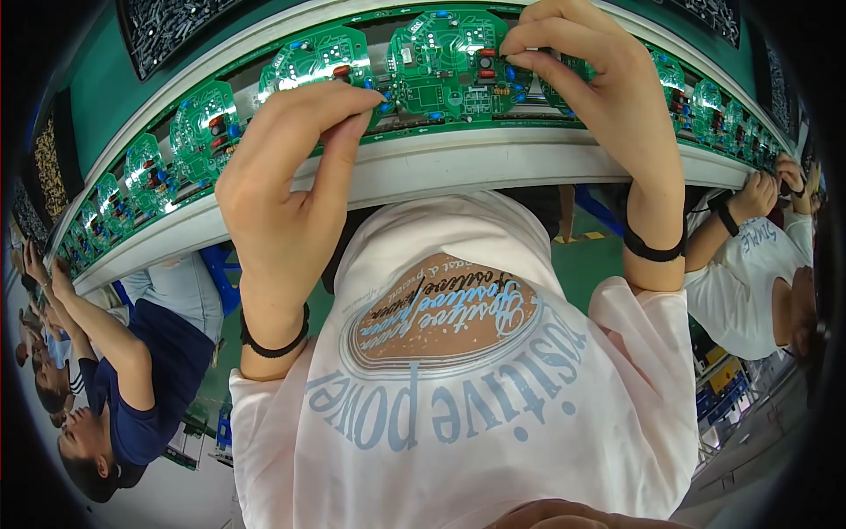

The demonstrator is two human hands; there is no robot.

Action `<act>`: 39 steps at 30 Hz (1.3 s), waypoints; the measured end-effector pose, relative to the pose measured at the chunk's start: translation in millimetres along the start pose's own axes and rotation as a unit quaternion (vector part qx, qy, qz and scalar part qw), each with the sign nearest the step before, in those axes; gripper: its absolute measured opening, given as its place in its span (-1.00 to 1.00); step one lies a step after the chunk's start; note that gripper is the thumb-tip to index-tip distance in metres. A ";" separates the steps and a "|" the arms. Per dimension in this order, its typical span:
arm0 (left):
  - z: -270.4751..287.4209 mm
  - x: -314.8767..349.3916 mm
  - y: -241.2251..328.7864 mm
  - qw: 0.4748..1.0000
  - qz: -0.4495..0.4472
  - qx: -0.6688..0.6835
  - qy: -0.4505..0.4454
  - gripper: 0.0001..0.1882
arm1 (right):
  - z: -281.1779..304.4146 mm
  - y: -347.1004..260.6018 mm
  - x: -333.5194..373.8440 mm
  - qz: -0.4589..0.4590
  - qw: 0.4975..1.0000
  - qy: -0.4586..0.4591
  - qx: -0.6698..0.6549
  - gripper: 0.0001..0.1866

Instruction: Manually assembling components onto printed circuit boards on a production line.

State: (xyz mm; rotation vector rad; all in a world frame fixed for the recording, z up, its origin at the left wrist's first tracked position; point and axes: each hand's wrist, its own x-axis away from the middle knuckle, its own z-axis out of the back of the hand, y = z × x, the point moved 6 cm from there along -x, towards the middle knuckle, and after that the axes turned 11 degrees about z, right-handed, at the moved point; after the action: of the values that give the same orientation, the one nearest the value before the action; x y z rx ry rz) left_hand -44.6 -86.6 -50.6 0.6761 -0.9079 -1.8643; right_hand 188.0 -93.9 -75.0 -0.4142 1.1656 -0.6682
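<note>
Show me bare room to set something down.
Upper left, the green tabletop between the dark tray and the circuit boards is bare. So is the white rail between the left hand and right hand. Crowded: the boards, dense with parts, both hands at them.

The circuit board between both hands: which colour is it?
The circuit board is green; head view shows it best.

From the wearer's head, one wide fisheye looks steeply down, close above the left grip (286, 167) and right grip (608, 88); the white printed T-shirt (467, 467) fills the foreground below them, co-workers (172, 379) the curved margins either side.
</note>
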 end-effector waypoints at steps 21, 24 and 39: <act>7.0 8.7 -27.1 0.956 0.182 0.226 -0.045 -0.82 | -3.8 -6.3 2.2 0.180 0.983 0.041 -0.007 -0.89; 9.7 10.8 -34.1 0.923 0.225 0.304 -0.074 -0.80 | -8.3 -32.9 -19.3 -0.002 0.970 -0.172 0.172 -0.86; 18.4 -2.4 -35.8 0.916 0.232 0.295 -0.140 -0.77 | -4.2 -42.2 -14.9 -0.138 0.927 -0.220 0.271 -0.84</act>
State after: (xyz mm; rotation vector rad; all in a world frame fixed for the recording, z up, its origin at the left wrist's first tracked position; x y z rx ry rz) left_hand -75.3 -68.0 -68.9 0.4821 -1.6943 -1.2691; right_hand 169.4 -114.9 -39.9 -0.2361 0.4655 -1.0464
